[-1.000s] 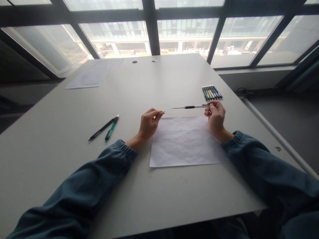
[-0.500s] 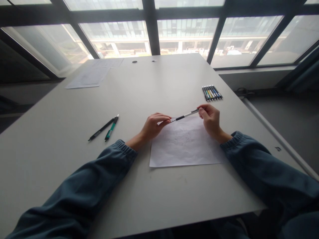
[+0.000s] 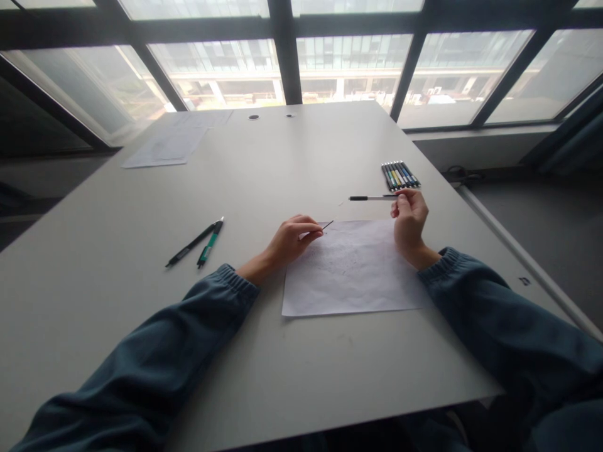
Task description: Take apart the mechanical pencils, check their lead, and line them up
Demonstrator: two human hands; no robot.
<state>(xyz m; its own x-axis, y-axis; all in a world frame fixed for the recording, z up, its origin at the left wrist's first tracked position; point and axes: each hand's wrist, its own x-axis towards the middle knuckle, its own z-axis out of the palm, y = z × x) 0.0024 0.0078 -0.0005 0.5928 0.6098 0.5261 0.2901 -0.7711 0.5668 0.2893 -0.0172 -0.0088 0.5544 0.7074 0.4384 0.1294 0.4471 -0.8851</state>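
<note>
Sleeves (image 3: pixel 164 339) run in from the near edge, one on each side, over a white table (image 3: pixel 306 364), and between them lies the paper (image 3: pixel 348 282), flat, with faint marks across it. Off to the left, two pens rest, one black (image 3: pixel 193 245), one green (image 3: pixel 210 243), coming together at their far ends; whether they actually touch, I can't tell.

And now the change! Half a second ago the thin refill ran from the grip end of the barrel to the left fingers; now it is clean out. That leaves the pen in separate parts, one to each hand, and the dismantling looks well along.

Left hand (image 3: pixel 294 242) is low over the paper's far left corner, thumb and fingertips pinched together on the refill (image 3: pixel 328 225), which pokes out dark and slanting up to the right. A speck shows by those fingertips, too small to name.

Right hand (image 3: pixel 411 220) has swung back outward, thumb and fingers closed around the clip end of the barrel (image 3: pixel 372 198), holding it nearly level above the table, black grip pointing left, well apart from the refill.

Just beyond that hand sits a neat row of pens (image 3: pixel 400 174), side by side. Farther off, loose sheets (image 3: pixel 162 147) lie at the far left, and past everything, bright windows (image 3: pixel 353 69).
</note>
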